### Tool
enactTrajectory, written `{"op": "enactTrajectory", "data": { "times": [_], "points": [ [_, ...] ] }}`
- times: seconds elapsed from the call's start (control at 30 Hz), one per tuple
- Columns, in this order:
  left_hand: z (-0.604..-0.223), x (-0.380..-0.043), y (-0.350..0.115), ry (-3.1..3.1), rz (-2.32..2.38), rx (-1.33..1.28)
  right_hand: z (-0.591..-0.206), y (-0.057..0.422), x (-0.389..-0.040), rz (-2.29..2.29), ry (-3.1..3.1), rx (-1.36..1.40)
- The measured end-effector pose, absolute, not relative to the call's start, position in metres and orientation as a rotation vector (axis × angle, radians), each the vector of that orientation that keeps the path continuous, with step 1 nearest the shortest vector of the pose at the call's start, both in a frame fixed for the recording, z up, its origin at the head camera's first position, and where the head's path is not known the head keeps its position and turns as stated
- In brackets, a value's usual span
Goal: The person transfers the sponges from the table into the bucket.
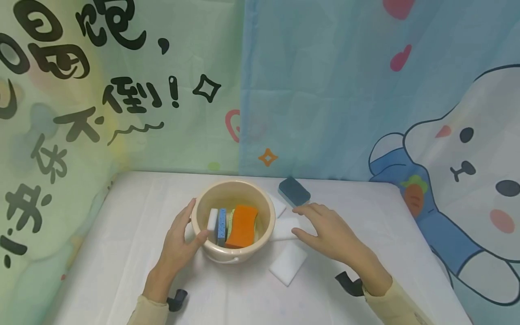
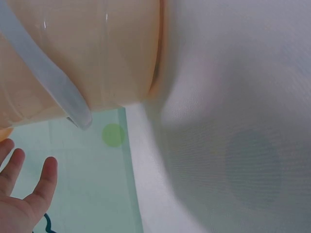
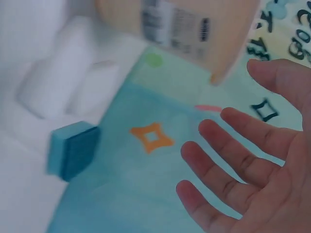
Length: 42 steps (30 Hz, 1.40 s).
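Observation:
A cream bucket holds an orange sponge, a blue sponge and a white sponge block, with a green edge showing behind the orange one. My left hand is at the bucket's left side, thumb overlapping the rim in the head view; in the left wrist view its fingers look straight and extended. To the bucket's right, my right hand hovers with fingers spread and nothing in them. Close beyond its fingertips lies a dark teal sponge.
Several white sponge pads lie right of the bucket, one white pad nearest the front. A white handle hangs along the bucket's side. Printed curtains stand behind the white-covered table. Black straps are at both wrists.

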<state>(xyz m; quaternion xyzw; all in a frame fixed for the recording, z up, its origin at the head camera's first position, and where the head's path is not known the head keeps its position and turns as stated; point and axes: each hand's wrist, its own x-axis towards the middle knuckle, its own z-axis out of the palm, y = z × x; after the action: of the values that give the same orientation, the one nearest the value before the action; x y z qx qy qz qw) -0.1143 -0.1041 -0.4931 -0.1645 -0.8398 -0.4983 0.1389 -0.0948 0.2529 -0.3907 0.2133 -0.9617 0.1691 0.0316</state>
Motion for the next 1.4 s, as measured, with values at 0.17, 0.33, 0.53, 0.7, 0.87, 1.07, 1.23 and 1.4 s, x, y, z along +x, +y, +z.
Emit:
{"op": "enactTrajectory", "data": {
  "times": [0.17,0.33,0.53,0.7,0.87,1.07,1.23,1.4],
  "points": [
    [-0.493,-0.115,-0.104,-2.434,-1.439,-0.468,-0.411,0.266,-0.091,0.549,-3.038,0.635],
    [-0.493,-0.115,-0.103,-2.431,-1.438,-0.468,-0.434,0.277,-0.092,0.638,-3.128,0.696],
    [-0.493,-0.115,-0.103,-2.432,-1.435,-0.464,-0.459,0.284,-0.095,0.722,-3.299,0.654],
    [-0.493,-0.115,-0.102,-2.442,-1.433,-0.453,-0.473,0.287,-0.098,0.811,-3.342,0.656],
    [-0.492,-0.115,-0.102,-2.438,-1.429,-0.450,-0.480,0.284,-0.100,0.882,-3.399,0.587],
    [-0.492,-0.114,-0.102,-2.440,-1.415,-0.448,-0.485,0.284,-0.102,0.842,-3.412,0.601],
    [-0.493,-0.114,-0.102,-2.437,-1.413,-0.452,-0.486,0.286,-0.101,0.771,-3.396,0.672],
    [-0.493,-0.115,-0.103,-2.434,-1.411,-0.457,-0.485,0.284,-0.100,0.722,-3.400,0.642]
  ]
}}
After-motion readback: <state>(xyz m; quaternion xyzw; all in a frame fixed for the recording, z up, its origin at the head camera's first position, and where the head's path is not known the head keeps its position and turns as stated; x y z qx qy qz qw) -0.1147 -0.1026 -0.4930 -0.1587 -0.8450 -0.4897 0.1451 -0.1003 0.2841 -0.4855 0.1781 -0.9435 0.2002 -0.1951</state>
